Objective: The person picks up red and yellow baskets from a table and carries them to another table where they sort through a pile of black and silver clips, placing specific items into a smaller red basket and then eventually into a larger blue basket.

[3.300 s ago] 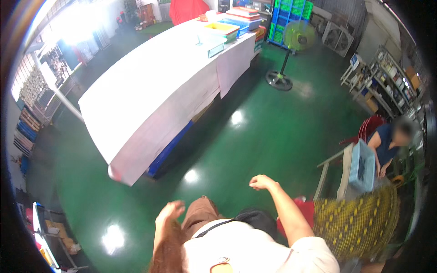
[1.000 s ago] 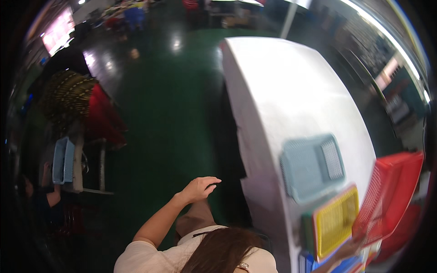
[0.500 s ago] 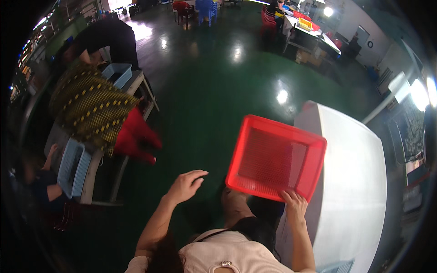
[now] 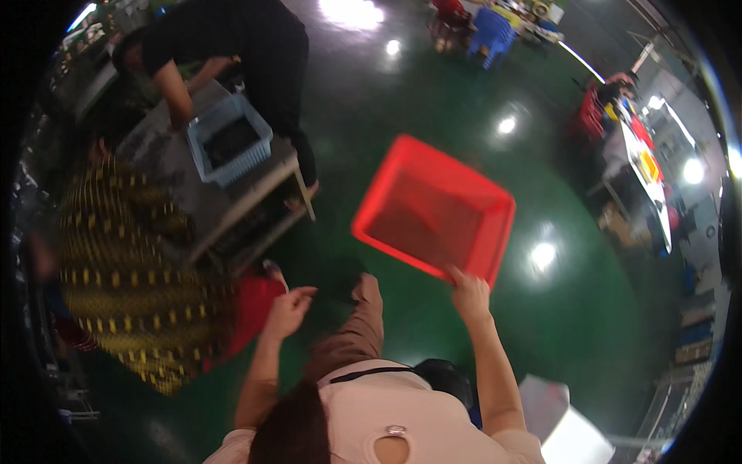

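Note:
A red plastic basket hangs in the air in front of me, tilted, with its open top facing me and nothing visible inside. My right hand grips its near rim close to the right corner. My left hand is held out to the left of the basket, apart from it. Its fingers are loosely stretched and hold nothing. The left hand is nearest to a person in a yellow-and-black patterned top and red trousers.
At the left a work table carries a light blue basket with dark contents. A person in black bends over it. A blue chair stands far off, a white table far right. A white surface lies near my right elbow.
I have turned and stepped leftward, carrying the red basket away from the white table, now at the lower right. The left-hand work table and people appear closer. My right hand keeps its hold.

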Motion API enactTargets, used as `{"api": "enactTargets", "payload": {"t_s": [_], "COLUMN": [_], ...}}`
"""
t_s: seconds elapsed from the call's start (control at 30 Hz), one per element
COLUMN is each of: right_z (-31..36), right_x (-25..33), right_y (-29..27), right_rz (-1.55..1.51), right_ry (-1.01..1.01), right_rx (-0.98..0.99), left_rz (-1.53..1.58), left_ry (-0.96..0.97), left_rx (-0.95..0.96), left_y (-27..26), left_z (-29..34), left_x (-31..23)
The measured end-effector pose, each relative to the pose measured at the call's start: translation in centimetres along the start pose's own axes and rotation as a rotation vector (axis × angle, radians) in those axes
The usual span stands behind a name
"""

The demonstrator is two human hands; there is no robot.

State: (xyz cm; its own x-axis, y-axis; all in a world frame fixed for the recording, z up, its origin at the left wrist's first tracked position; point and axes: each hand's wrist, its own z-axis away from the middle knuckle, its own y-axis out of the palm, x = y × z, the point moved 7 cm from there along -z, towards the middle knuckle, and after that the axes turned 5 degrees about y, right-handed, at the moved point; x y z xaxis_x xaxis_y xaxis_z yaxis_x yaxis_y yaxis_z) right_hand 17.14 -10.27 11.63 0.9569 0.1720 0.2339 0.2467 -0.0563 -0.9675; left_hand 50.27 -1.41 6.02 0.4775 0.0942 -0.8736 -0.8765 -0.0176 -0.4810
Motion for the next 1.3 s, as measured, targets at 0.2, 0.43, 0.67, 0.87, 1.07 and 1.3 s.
{"api": "enactTargets", "payload": {"t_s": [0.2, 0.43, 0.67, 0.87, 1.07, 1.3], "right_z": [-10.8, -21.8, -69.4, -106.5, -119.1, -134.0], "right_x": [-16.1, -31.5, -23.9, 8.3, 30.3, 47.4], "right_y": [6.0, 10.7, 12.3, 8.0, 9.4, 18.6], "right_rz": [-0.004, 0.394, 0.499, 0.274, -0.034, 0.131], "right_ry": [0.353, 0.614, 0.357, -0.425, -0.928, -1.263], "right_rx": [0.398, 0.968, 0.525, 0.144, 0.086, 0.213], "left_rz": [-0.014, 0.097, 0.123, 0.341, 0.997, 0.804], "left_ry": [0.258, 0.573, 0.094, -0.188, -0.313, -0.258], "left_rx": [0.218, 0.25, 0.167, -0.414, -0.619, -0.603], "left_y": [2.7, 4.3, 0.3, -15.9, -31.4, -50.3], "left_z": [-28.2, -56.5, -74.8, -86.4, -99.5, -116.6], "left_x": [-12.9, -19.6, -11.3, 0.5, 8.1, 12.2]}}
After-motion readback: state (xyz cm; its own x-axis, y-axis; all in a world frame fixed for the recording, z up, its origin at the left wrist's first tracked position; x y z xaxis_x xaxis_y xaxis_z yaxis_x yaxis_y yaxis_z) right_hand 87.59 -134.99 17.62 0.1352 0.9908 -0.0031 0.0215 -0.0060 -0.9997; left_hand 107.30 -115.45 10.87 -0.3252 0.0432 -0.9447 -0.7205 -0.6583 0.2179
